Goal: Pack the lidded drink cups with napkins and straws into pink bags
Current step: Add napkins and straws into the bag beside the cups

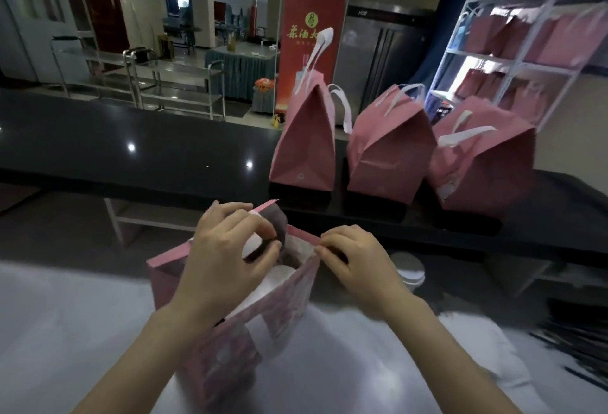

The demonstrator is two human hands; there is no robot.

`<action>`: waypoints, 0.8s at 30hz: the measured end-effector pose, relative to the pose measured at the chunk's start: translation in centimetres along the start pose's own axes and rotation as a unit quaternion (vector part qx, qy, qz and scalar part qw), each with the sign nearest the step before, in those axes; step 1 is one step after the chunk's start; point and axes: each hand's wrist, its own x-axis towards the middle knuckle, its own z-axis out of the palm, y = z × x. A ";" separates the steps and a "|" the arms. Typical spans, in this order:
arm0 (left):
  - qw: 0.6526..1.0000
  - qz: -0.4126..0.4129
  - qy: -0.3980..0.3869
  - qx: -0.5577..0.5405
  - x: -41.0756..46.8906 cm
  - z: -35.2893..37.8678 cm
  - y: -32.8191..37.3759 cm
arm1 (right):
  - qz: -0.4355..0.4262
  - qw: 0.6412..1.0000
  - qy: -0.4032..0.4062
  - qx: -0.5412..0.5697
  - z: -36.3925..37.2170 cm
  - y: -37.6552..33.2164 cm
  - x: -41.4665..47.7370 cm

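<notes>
A pink bag [279,308] with white handles stands open on the pale work surface right in front of me. My left hand [227,255] is over its mouth, fingers curled round something white at the bag's far rim. My right hand [355,259] pinches the right edge of the bag's rim. Inside the bag, the white lid of a drink cup [279,277] shows between my hands. Three closed pink bags [306,137] [391,147] [483,163] stand in a row on the dark raised counter beyond.
A lidded cup [409,270] stands just right of my right hand. Dark straws [572,351] lie at the right edge. A white rack [526,52] holding more pink bags stands back right. The black counter [131,147] runs across the view.
</notes>
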 end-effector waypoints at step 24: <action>0.918 0.049 -0.368 -0.141 -2.2 41.9 31.6 | 0.341 0.936 -0.065 -0.058 -17.6 37.3 -30.5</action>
